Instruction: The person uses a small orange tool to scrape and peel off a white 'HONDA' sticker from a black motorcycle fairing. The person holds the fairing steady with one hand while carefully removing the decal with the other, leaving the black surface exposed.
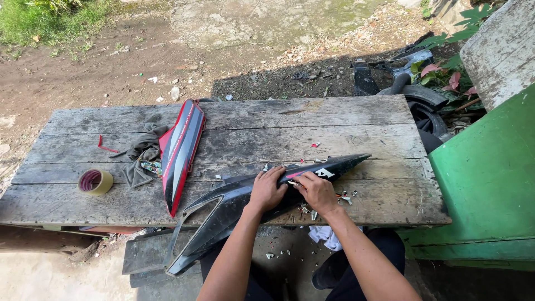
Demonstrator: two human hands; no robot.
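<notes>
Head view, looking down over a weathered wooden desk of broad grey planks, outdoors on bare dirt.

Hands, two, both the person's own. Left hand laid flat, fingers spread, pressing on the black fairing panel. Right hand beside it on the same panel, grip narrow, fingertips pinched at a small light strip of sticker between the two hands; whether the strip is actually held, cannot tell.

Fairing panels, two. Black one: long, pointed, lying across the near edge of the desk, tip toward the right, wide end with a triangular opening hanging off the front edge toward the person's lap; one white-and-red decal near the tip. Red, black and grey one: lying lengthwise on the left part of the desk, well apart from the hands.

Tape roll, one, yellowish, flat near the left front corner.
Grey rag, one, crumpled, touching the red panel's left side.
Red strip, one, thin, left of the rag.
Sticker scraps, many, too small to count, scattered just right of the right hand and on the ground below.

Green wall, one, right of the desk.
Tyres, at least two, piled behind the desk's far right corner.
</notes>
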